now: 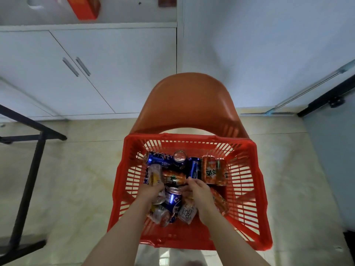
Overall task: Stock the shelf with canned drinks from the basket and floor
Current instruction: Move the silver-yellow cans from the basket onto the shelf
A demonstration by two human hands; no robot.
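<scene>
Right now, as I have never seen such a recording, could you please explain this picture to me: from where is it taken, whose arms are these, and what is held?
There is no machine here. A person wears one camera on the head, so the single picture looks down along their own two bare arms. A red basket seems to stand on an orange chair and holds a loose pile of drink cans: blue, orange and pale ones. Both hands are inside it. The left hand lies over a pale can. The right hand has its fingertips at an orange can lying on its side. Whether either hand grips a can yet, the picture does not show.
</scene>
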